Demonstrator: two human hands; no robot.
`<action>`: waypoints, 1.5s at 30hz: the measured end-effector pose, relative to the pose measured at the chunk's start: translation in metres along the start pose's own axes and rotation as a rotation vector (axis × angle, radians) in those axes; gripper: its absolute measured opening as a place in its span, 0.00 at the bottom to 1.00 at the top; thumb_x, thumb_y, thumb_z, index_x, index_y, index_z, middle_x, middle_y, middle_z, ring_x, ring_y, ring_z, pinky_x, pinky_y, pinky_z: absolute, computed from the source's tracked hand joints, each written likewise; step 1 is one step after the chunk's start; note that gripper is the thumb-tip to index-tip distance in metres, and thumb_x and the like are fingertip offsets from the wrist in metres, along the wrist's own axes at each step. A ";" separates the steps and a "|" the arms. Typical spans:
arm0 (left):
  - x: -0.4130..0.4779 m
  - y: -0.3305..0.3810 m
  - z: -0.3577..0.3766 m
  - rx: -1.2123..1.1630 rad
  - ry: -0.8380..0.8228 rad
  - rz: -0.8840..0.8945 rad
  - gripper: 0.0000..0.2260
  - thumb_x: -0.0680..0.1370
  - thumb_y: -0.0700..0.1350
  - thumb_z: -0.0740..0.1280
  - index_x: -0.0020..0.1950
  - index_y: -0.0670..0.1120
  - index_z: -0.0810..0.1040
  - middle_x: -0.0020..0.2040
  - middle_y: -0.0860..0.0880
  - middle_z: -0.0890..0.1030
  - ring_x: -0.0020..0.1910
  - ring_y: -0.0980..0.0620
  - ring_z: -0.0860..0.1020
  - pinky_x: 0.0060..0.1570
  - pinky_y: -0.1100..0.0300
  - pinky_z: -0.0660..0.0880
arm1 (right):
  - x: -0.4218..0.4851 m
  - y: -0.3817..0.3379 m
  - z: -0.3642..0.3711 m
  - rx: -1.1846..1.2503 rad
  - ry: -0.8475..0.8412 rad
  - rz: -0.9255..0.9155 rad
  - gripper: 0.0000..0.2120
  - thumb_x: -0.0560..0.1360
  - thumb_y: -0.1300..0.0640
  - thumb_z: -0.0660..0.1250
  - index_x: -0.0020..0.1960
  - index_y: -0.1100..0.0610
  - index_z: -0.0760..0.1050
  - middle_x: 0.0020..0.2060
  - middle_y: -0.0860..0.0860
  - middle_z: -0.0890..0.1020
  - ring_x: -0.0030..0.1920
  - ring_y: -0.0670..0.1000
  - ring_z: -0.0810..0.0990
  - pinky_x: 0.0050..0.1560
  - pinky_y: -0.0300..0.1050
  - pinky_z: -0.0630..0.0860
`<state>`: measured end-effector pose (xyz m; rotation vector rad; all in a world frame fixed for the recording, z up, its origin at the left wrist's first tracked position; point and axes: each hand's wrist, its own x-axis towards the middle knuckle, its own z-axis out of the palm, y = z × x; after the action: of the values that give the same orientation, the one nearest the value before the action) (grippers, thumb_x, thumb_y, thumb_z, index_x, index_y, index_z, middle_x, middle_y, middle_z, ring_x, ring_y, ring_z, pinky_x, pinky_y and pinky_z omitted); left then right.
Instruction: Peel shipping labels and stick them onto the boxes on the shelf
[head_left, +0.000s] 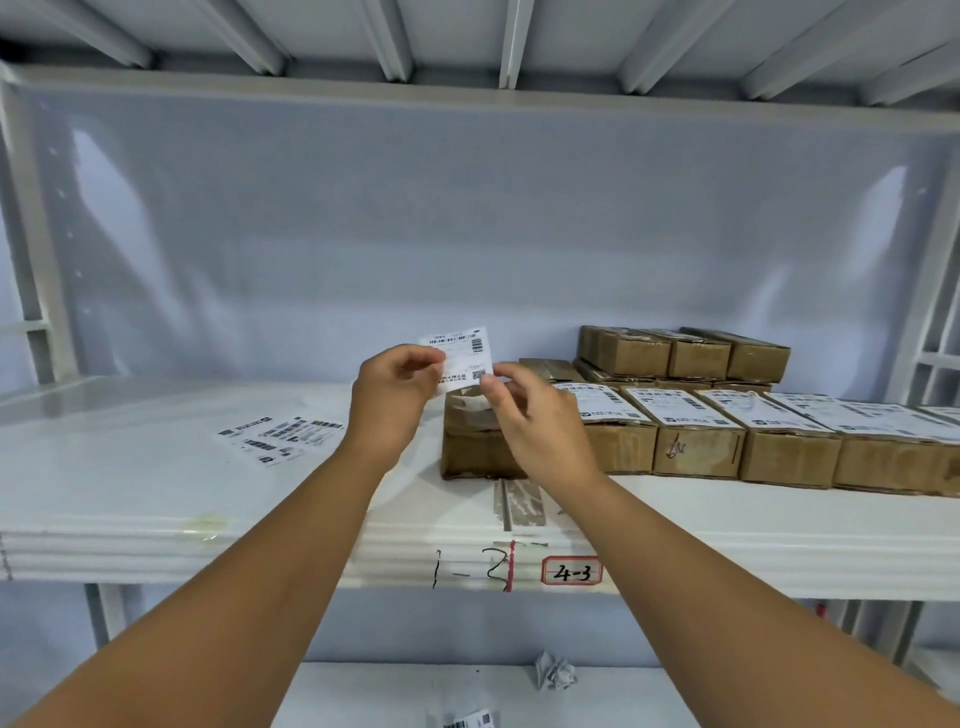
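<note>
Nearest me, a crumpled backing paper (556, 671) lies on the lower shelf (363, 691). Over the white shelf (156, 467), my left hand (395, 387) pinches the left edge of a shipping label (460, 358) and my right hand (524, 413) pinches its lower right corner, holding it in the air above the bare cardboard box (472, 447). I'd keep it taut, square it to the box top, land one edge first, then smooth outward. Spare labels (280, 436) lie left. Labelled boxes (691, 431) run right, with plain boxes (685, 353) stacked behind.
</note>
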<state>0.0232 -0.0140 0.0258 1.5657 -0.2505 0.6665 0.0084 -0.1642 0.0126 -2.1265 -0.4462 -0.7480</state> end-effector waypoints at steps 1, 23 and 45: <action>0.004 0.002 0.005 -0.034 -0.029 -0.007 0.07 0.76 0.33 0.66 0.46 0.45 0.80 0.45 0.51 0.81 0.42 0.54 0.78 0.37 0.70 0.75 | 0.007 -0.003 0.001 0.057 0.018 0.023 0.17 0.78 0.42 0.59 0.57 0.50 0.77 0.47 0.46 0.84 0.49 0.47 0.81 0.53 0.47 0.76; 0.038 -0.024 0.025 -0.419 -0.204 -0.284 0.07 0.77 0.33 0.62 0.49 0.40 0.80 0.35 0.47 0.83 0.25 0.57 0.74 0.27 0.68 0.73 | 0.056 0.023 0.017 0.373 0.246 0.171 0.15 0.80 0.61 0.59 0.59 0.41 0.68 0.51 0.51 0.82 0.42 0.50 0.84 0.40 0.54 0.81; 0.034 -0.022 0.025 -0.414 -0.289 -0.283 0.07 0.78 0.37 0.62 0.48 0.41 0.80 0.35 0.48 0.82 0.27 0.57 0.74 0.30 0.68 0.73 | 0.051 0.024 0.015 0.369 0.189 0.229 0.14 0.76 0.60 0.67 0.61 0.56 0.77 0.54 0.52 0.82 0.36 0.44 0.83 0.45 0.44 0.81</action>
<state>0.0685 -0.0277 0.0263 1.2591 -0.3495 0.1499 0.0653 -0.1633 0.0241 -1.7100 -0.2143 -0.6692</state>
